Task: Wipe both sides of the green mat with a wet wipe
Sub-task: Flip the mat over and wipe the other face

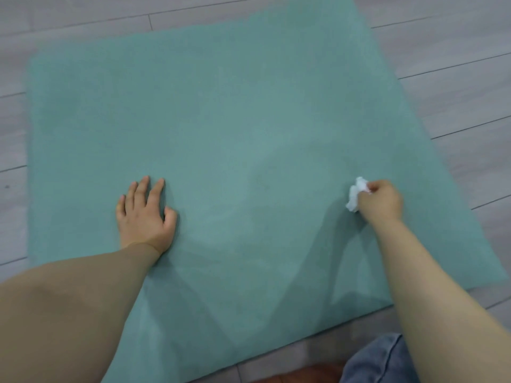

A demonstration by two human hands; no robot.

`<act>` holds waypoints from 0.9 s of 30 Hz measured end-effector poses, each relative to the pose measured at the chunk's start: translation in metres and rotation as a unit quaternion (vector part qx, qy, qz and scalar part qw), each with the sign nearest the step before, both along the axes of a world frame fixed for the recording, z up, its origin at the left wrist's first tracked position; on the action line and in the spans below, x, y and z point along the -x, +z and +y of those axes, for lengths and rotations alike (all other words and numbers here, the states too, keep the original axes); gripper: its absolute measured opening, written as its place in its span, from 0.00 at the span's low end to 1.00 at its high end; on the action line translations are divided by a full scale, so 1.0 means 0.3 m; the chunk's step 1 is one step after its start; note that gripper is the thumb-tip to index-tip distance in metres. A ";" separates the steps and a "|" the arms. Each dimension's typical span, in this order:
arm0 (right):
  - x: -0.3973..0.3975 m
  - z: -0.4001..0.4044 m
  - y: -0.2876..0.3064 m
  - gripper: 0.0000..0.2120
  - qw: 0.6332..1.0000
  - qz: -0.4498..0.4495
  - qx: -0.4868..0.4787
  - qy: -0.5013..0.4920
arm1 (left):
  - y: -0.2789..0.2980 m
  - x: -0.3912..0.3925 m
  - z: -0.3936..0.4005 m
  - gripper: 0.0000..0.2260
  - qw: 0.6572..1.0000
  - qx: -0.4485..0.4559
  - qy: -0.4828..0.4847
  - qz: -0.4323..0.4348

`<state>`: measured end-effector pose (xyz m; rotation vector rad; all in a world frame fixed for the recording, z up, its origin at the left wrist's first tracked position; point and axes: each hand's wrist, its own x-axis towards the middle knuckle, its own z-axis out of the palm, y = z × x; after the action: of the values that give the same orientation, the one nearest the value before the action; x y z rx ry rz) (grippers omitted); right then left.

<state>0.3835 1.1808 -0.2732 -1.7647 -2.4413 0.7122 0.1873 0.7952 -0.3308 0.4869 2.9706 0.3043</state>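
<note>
green mat (221, 120) under flat left hand (143, 214); right hand (383, 201) grips wipe (356, 193).

A single head-worn wide-angle view looks steeply down and forward from close above a flat green fabric mat (221, 120) that fills most of the frame. Grey plank floor (456, 92) shows at the far, left and right margins; straight lines bow near the edges.

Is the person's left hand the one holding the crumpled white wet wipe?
No, the right hand grips the crumpled white wet wipe; the left hand rests flat on the green mat.
</note>
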 end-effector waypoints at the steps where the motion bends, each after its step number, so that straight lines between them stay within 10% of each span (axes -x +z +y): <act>1: 0.016 -0.067 -0.008 0.15 0.999 0.002 0.010 0.054 | 0.000 0.000 0.000 0.31 1.000 0.000 0.001 -0.002; 3: 0.031 -0.284 -0.026 0.15 0.972 0.028 0.057 0.226 | 0.002 0.000 0.000 0.31 1.000 0.003 0.001 -0.005; 8: -0.063 -0.637 0.034 0.12 0.768 -0.027 0.212 0.603 | -0.002 0.002 -0.003 0.31 1.000 0.001 0.002 -0.005; 14: -0.079 -0.080 -0.017 0.09 0.980 -0.113 -0.035 0.158 | -0.004 0.001 -0.005 0.31 1.000 -0.004 -0.001 -0.002; 18: -0.083 -0.358 -0.080 0.09 0.964 -0.073 0.010 0.255 | -0.003 0.001 -0.003 0.31 1.000 -0.006 0.002 -0.002; 24: -0.102 -0.750 0.041 0.10 0.806 -0.008 0.231 0.545 | -0.008 -0.001 -0.007 0.31 1.000 0.000 0.000 -0.001; 27: -0.113 -0.520 0.006 0.07 0.846 -0.063 0.164 0.503 | -0.011 0.003 -0.005 0.30 1.000 -0.004 -0.001 0.002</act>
<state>0.4173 1.0249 -0.2715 -0.3869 -3.4268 1.1170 0.1864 0.7935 -0.3341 0.4919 2.9744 0.3141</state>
